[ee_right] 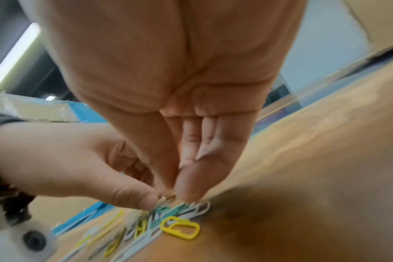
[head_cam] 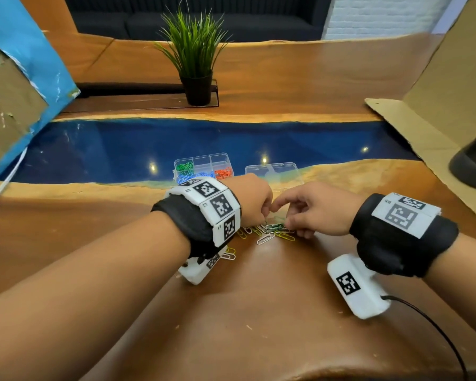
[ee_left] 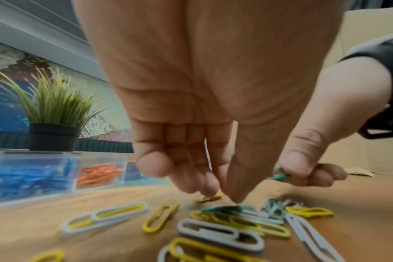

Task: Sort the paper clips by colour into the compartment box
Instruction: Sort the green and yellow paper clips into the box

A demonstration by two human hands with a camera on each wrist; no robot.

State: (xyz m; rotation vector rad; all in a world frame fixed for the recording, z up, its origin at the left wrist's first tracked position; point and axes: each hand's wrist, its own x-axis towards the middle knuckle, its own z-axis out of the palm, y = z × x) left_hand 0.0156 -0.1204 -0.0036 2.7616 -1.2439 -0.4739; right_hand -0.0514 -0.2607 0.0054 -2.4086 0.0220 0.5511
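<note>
A loose pile of yellow, white and green paper clips (head_cam: 270,233) (ee_left: 236,228) (ee_right: 159,223) lies on the wooden table in front of me. Both hands meet over it. My left hand (head_cam: 264,215) (ee_left: 220,195) points its fingers down, thumb and fingertips closing on a yellow clip (ee_left: 210,198). My right hand (head_cam: 283,221) (ee_right: 180,193) pinches a few green clips (ee_left: 278,175) between thumb and fingers. Behind the left wrist stands the clear compartment box (head_cam: 201,156) (ee_left: 74,177), with green, blue and orange clips in separate compartments. The wrist hides its near edge.
The box's clear lid (head_cam: 283,167) lies to its right. A potted plant (head_cam: 195,59) stands far back. Cardboard (head_cam: 423,127) rises at the right beside a dark object (head_cam: 473,166), and a blue board (head_cam: 25,92) leans at the left. A black cable (head_cam: 437,331) trails from my right wrist.
</note>
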